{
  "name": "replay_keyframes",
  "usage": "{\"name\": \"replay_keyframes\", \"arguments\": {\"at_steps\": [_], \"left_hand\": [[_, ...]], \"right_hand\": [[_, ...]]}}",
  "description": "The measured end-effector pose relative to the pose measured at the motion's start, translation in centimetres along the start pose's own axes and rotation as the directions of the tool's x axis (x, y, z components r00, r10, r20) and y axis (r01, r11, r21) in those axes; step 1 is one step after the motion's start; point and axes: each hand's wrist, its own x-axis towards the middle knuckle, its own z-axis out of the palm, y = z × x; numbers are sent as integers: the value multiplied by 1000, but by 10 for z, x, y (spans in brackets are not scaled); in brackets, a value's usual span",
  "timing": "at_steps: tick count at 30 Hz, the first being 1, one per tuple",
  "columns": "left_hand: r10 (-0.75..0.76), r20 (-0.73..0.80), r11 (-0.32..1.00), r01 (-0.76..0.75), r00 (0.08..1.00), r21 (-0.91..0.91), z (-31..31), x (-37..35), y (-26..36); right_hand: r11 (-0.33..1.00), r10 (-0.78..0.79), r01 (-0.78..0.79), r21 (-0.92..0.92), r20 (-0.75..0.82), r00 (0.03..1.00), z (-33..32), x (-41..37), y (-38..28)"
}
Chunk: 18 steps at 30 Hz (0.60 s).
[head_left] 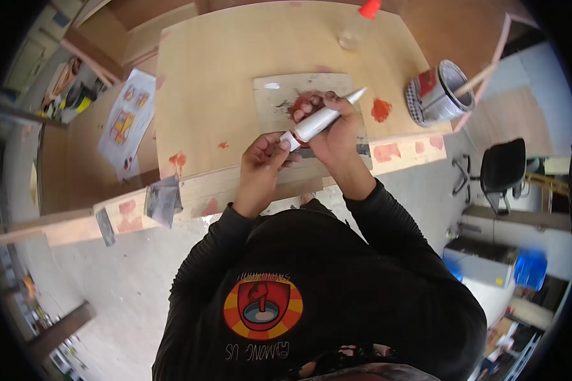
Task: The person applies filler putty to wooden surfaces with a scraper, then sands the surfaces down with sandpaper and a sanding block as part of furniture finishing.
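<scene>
A white tube (316,123) with a pointed nozzle lies aslant in my right hand (338,130), its nozzle toward the upper right. My left hand (265,162) pinches a small white piece (290,140) at the tube's lower left end. Whether that piece is joined to the tube I cannot tell. Beneath my hands is a flat board (273,96) with dark and red smears. Reddish paste (381,110) is spread on the wood to the right of it.
An open can (435,95) with a stick stands at the right edge of the wooden surface (216,70). A red-capped clear bottle (354,32) is at the back. Left are drawings on paper (128,120) and a grey scraper sheet (163,200). A black chair (502,166) stands right.
</scene>
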Motion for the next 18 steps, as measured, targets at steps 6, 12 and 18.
{"name": "replay_keyframes", "arguments": {"at_steps": [6,12,18], "left_hand": [[-95,-109,944,55,990,-324,-13,-10,-2],[-7,-241,943,-74,971,-325,-53,-30,-14],[0,-339,942,-114,941,-316,-73,-56,-23]], "right_hand": [[985,167,-169,-42,-45,985,-3,13,-19],[933,-164,144,-330,-36,986,-14,51,-34],[759,-269,346,-551,219,938,-55,102,-29]]}}
